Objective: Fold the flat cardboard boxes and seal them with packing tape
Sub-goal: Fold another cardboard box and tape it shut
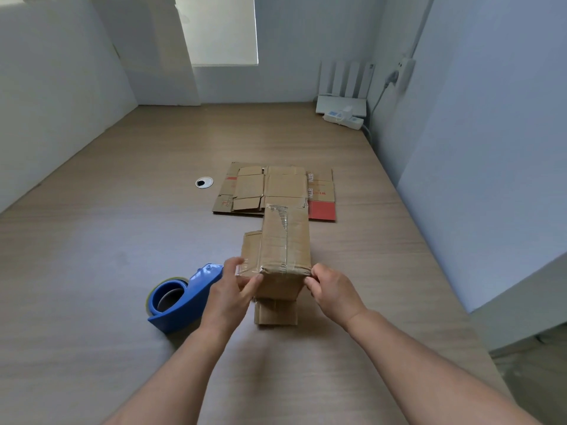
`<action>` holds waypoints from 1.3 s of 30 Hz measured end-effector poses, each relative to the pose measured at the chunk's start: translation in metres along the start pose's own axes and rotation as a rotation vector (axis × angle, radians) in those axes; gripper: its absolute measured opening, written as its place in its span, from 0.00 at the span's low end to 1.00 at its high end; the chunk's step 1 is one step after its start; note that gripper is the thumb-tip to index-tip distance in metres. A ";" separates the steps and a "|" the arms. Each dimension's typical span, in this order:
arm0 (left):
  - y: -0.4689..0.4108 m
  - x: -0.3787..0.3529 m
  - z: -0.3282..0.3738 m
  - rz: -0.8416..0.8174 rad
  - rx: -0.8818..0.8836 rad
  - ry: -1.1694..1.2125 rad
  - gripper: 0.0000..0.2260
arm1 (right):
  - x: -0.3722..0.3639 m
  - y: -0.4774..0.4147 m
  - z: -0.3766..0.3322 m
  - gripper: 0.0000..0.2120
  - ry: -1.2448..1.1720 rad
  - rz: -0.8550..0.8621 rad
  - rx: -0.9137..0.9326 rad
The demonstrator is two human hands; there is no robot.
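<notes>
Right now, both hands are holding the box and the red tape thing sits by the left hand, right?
Not quite. The tape dispenser is blue, not red, as the head view shows. The rest holds: the left hand and the right hand both hold the box, and the dispenser sits by the left hand.

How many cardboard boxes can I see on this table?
3. One taped box gripped between the left hand and right hand; two flat ones stacked beyond it, a plain one atop a red-printed one. More may hide underneath.
</notes>
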State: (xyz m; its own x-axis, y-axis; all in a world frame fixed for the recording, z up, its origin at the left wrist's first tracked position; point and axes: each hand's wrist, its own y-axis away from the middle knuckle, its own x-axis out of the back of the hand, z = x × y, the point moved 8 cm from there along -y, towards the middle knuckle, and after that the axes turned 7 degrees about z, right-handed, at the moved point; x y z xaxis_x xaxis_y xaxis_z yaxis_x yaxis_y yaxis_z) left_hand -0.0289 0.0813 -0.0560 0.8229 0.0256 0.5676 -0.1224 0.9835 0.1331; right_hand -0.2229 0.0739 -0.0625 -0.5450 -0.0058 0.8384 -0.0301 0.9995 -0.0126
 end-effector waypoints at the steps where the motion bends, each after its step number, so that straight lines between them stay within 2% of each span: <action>1: -0.001 0.000 0.002 -0.003 -0.014 -0.010 0.19 | 0.000 0.000 0.002 0.09 -0.015 0.002 -0.020; 3: 0.000 -0.001 0.004 0.001 -0.069 -0.059 0.07 | 0.000 0.000 0.003 0.08 -0.034 0.001 -0.051; 4: 0.001 0.000 0.004 0.022 -0.083 -0.069 0.04 | 0.000 0.000 0.001 0.08 -0.041 0.000 -0.066; 6: 0.001 0.001 0.003 0.077 -0.092 -0.086 0.09 | 0.000 0.000 -0.005 0.08 -0.073 0.004 -0.104; 8: 0.000 0.003 0.001 0.102 -0.080 -0.089 0.10 | -0.002 0.001 -0.006 0.04 -0.125 -0.003 -0.147; 12: -0.003 -0.001 -0.002 -0.056 -0.101 -0.123 0.10 | -0.003 0.001 -0.004 0.04 -0.174 -0.067 -0.167; 14: -0.005 0.000 -0.006 -0.114 -0.095 -0.123 0.11 | -0.001 0.000 -0.006 0.03 -0.152 -0.074 -0.133; 16: -0.009 0.006 -0.009 -0.097 -0.083 -0.121 0.11 | 0.002 -0.002 -0.011 0.06 -0.110 -0.078 -0.090; 18: -0.015 0.013 -0.009 -0.074 -0.091 -0.117 0.09 | 0.005 -0.005 -0.016 0.08 -0.060 -0.068 -0.036; 22: -0.025 0.008 -0.016 -0.168 -0.058 -0.115 0.06 | 0.006 -0.008 -0.020 0.09 0.074 -0.059 0.083; 28: -0.035 0.001 -0.010 -0.220 -0.128 -0.249 0.06 | 0.000 -0.008 -0.020 0.16 0.082 -0.019 0.165; 30: -0.035 0.001 -0.003 -0.210 -0.185 -0.307 0.05 | -0.001 -0.010 -0.021 0.15 0.082 0.001 0.172; 34: -0.031 -0.001 0.003 -0.186 -0.230 -0.314 0.07 | -0.001 -0.012 -0.017 0.13 0.063 0.012 0.130; 37: -0.027 -0.002 0.005 -0.138 -0.262 -0.359 0.09 | -0.003 -0.013 -0.015 0.12 0.163 -0.049 0.048; 39: -0.026 -0.002 0.007 -0.130 -0.232 -0.380 0.12 | 0.000 -0.010 -0.013 0.24 0.173 -0.048 -0.034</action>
State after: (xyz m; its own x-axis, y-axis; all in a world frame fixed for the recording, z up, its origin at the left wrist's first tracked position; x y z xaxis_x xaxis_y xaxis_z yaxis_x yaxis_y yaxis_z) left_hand -0.0314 0.0544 -0.0547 0.5559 -0.1253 0.8218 0.1310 0.9894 0.0623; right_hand -0.2114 0.0639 -0.0552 -0.3917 -0.0511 0.9187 -0.0228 0.9987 0.0459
